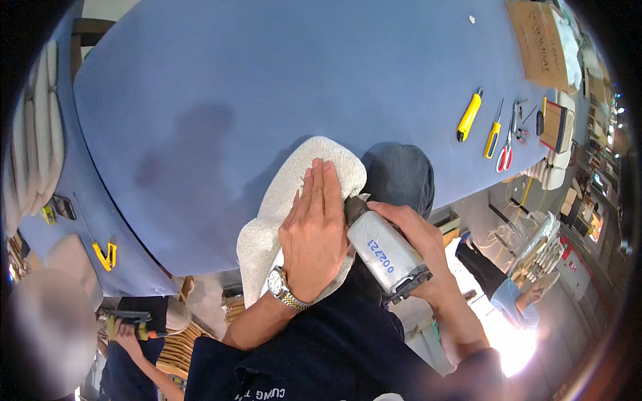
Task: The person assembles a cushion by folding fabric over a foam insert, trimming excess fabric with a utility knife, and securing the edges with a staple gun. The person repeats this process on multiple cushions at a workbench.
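A cream fabric-covered cushion [257, 252], curved in outline, rests against my lap at the near edge of the blue-covered table. My left hand [313, 230] lies flat on it, fingers stretched out and pointing away from me. In my right hand [420, 235] is a silver-grey staple gun [382, 250], gripped from its right side. Its dark nose touches or nearly touches the cushion's right edge, beside my left fingers. The exact contact spot is hidden. My dark-clothed knee [400, 175] shows just beyond the staple gun.
On the right of the blue table [321, 73] lie a yellow utility knife [469, 115], a yellow-handled screwdriver [493, 138], red-handled scissors [506, 154] and pliers. A cardboard box [540, 43] stands far right. Stacked cushions [37, 144] are at left. Co-workers are at lower left and right.
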Tool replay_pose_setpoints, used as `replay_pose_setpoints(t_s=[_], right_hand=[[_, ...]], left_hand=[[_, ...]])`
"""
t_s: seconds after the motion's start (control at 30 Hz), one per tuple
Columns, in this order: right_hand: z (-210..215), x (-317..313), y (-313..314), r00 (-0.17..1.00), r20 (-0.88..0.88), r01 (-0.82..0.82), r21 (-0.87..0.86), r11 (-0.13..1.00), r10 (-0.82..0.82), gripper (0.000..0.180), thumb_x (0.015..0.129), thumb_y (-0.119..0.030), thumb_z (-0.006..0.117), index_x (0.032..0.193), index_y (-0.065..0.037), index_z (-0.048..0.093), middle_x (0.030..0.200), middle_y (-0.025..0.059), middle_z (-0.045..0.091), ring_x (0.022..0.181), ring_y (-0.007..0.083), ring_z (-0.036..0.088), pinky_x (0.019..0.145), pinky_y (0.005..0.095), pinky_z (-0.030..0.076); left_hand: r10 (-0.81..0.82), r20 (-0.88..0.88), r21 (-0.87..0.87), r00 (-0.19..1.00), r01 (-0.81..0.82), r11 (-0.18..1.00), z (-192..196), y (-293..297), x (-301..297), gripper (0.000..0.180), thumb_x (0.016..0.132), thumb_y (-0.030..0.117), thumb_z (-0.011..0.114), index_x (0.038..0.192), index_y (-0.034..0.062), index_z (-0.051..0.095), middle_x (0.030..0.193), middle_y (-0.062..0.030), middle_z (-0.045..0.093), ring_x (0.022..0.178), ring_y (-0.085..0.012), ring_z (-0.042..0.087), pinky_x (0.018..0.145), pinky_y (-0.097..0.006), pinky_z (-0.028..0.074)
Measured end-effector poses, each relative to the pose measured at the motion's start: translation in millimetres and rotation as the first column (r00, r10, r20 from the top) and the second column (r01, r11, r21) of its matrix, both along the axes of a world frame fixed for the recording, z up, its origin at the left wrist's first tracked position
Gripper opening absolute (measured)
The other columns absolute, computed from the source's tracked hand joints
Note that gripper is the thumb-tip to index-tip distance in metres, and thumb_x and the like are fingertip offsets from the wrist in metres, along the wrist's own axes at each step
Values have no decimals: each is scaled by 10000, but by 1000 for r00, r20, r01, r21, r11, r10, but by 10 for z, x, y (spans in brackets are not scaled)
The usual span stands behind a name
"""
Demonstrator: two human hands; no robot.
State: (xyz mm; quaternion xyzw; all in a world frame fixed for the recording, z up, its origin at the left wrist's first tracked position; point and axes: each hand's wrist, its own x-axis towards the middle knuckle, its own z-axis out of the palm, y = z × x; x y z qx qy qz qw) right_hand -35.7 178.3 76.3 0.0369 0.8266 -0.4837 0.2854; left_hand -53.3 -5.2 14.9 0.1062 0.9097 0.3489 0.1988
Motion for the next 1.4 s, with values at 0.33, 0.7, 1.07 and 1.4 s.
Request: replay_pose_setpoints(t_s=[0.33, 0.7, 1.07, 1.4], right_hand=[[-107, 85, 113, 983, -172, 48, -69, 996, -59, 623, 707, -117, 804, 1298, -10, 638, 1206, 171, 701, 1117, 271, 699, 961, 351, 522], [-1422, -202, 1302, 797, -581, 482, 445, 754, -167, 618, 804, -137, 781, 1383, -73, 576, 1194, 197, 669, 1135, 436, 627, 1002, 436, 504], [-2309, -297, 2434, 768, -513, 634, 692, 345, -383, 506, 884, -376, 743, 1241, -37, 630, 1163, 236, 643, 1105, 415, 613, 934, 509, 497], [-665, -10, 1205, 577, -345, 731, -185, 656, -740, 331, 901, -168, 778, 1171, -11, 670, 987, 66, 718, 842, 151, 663, 765, 313, 538]], left_hand=[[29, -87, -29, 996, -31, 999, -57, 35, 60, 676, 794, 42, 720, 1421, -75, 495, 1412, -299, 569, 1266, -393, 616, 932, -441, 585], [18, -141, -68, 990, -28, 997, -106, 64, 39, 671, 920, 356, 731, 1421, -34, 514, 1333, -266, 636, 1172, -417, 653, 937, -450, 557], [-118, -102, -67, 988, 112, 991, 48, -22, -18, 877, 843, 400, 822, 1511, -3, 421, 1500, -235, 515, 1350, -371, 540, 1089, -444, 467], [-17, -242, 224, 970, 73, 972, 473, -309, -55, 618, 1029, 347, 629, 1526, 29, 445, 1464, -205, 576, 1355, -328, 559, 1115, -426, 441]])
